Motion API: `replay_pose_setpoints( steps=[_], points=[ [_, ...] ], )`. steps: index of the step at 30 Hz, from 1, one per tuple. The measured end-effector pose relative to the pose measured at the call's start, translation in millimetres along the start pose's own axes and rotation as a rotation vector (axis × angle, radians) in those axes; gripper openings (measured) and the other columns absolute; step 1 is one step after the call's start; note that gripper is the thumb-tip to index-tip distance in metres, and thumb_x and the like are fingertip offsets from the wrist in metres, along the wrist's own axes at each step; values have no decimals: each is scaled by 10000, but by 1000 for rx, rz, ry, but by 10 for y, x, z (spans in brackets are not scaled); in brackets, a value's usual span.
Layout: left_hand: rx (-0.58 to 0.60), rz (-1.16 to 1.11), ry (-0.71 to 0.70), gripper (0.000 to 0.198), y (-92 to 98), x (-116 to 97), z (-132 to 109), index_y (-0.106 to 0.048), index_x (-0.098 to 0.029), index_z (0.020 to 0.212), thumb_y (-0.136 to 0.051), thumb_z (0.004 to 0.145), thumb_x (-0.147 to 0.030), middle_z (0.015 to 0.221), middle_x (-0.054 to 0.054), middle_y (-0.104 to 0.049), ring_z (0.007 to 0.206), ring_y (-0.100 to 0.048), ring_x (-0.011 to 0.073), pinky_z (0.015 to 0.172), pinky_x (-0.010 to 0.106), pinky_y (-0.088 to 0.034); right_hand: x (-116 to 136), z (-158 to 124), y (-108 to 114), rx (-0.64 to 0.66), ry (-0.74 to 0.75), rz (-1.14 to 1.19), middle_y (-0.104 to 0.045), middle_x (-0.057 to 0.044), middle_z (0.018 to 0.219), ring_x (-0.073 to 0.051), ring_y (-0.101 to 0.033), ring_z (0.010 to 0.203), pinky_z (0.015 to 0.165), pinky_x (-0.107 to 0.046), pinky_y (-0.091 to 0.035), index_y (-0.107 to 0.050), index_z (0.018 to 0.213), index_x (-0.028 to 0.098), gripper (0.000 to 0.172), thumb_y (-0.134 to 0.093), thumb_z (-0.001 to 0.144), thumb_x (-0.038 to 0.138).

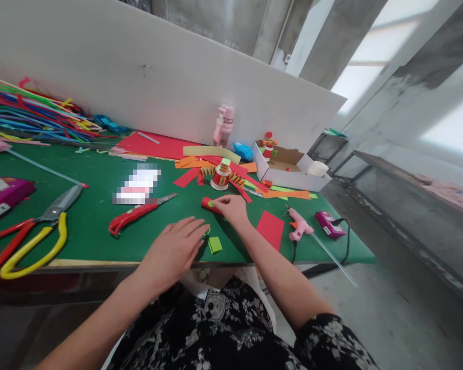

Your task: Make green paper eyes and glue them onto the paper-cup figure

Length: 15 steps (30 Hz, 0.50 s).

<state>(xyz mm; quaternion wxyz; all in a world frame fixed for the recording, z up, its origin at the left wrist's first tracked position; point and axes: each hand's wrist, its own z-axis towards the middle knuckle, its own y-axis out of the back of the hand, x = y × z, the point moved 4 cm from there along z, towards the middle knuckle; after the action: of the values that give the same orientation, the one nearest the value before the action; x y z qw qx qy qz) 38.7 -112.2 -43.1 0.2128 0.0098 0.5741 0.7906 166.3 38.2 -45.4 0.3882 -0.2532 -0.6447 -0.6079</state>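
My right hand (233,208) is closed in a pinch on a small red paper roll (209,204) that lies on the green table (96,221). My left hand (177,249) rests flat near the table's front edge, fingers stretched out, holding nothing. Its fingertips nearly touch a small green paper piece (215,244). A red paper rectangle (270,229) lies just right of my right forearm. A glue bottle (220,176) stands behind the roll among red, orange and yellow paper strips.
A red-handled knife (133,215) and large yellow-and-red shears (31,236) lie to the left. A pink glue gun (299,226) and its plug lie on the right. A cardboard box (289,172), a pink bottle (224,126) and coloured strips (34,115) stand before a white board.
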Motion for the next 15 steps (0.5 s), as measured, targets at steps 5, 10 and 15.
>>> replay_pose_setpoints(
  steps=[5,10,15],
  points=[
    [90,-75,9,471,-243,24,52,-573,-204,1359,-301,1004,-352,1391,88,-621,1379,-473,241,1109,445,-380,25,-135,179,-41,-5,192,-756,-22,734,-169,-644,720,657,-254,-462,-805,786,178,176,-721,737,325],
    [-3,78,133,448,-71,272,-44,-662,-190,1231,-332,987,-367,1435,133,-574,1398,-438,333,1087,548,-385,-177,-440,345,-15,-118,419,-704,5,655,-131,-556,633,619,-251,-423,-791,722,186,226,-778,643,398],
    [-153,-243,208,386,128,178,111,-650,-207,1173,-372,949,-354,1219,115,-703,1127,-645,274,941,433,-523,-239,-677,272,109,-185,553,-659,13,597,-99,-477,552,559,-241,-389,-782,681,184,232,-809,597,398]
  ],
)
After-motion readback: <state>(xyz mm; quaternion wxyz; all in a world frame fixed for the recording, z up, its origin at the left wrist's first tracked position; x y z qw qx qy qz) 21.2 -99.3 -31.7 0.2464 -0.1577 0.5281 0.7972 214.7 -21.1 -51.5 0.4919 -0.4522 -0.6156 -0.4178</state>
